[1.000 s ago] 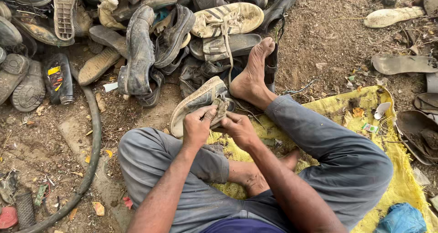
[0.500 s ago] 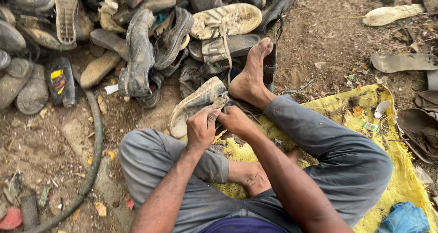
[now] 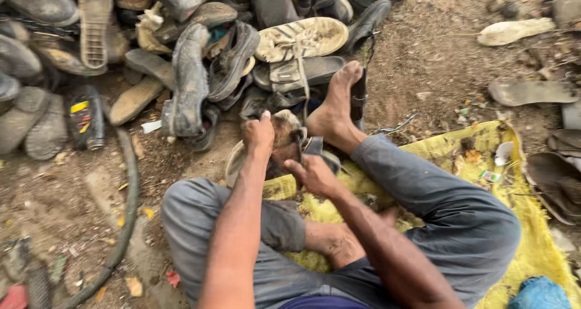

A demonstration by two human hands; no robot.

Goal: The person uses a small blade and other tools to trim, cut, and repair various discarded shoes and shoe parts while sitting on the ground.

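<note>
I sit on the ground with grey trousers and a bare foot (image 3: 336, 106) stretched forward. A worn, dirty shoe (image 3: 284, 141) lies between my hands, just in front of my knees. My left hand (image 3: 259, 133) grips its upper part, thumb up, and pulls it. My right hand (image 3: 310, 171) holds the shoe's other side near the opening. The shoe's pale sole edge (image 3: 233, 164) shows under my left wrist. Much of the shoe is hidden by my hands.
A big heap of old shoes and soles (image 3: 187, 61) fills the ground ahead. A yellow sack cloth (image 3: 532, 236) lies under my right leg with scraps on it. A dark hose (image 3: 127, 188) curves at left. Loose soles (image 3: 523, 92) lie at right. A blue cloth (image 3: 538, 294) lies at bottom right.
My hands have shifted on the shoe: the left hand has risen and pulled the upper apart, and the shoe has turned so its inside faces me. The view has tilted slightly.
</note>
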